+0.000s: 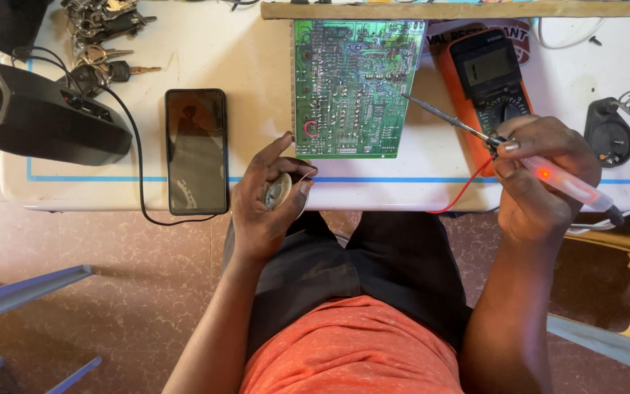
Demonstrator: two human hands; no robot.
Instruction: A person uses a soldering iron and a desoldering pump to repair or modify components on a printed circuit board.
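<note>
Here, your left hand [267, 201] is wrapped around a small round spool [280, 191] at the table's [205, 44] near edge. Your right hand [541, 179] grips a soldering iron [526, 162], its tip over the green circuit board [351, 87]. Farther back, an orange meter [488, 76] lies beside the board.
</note>
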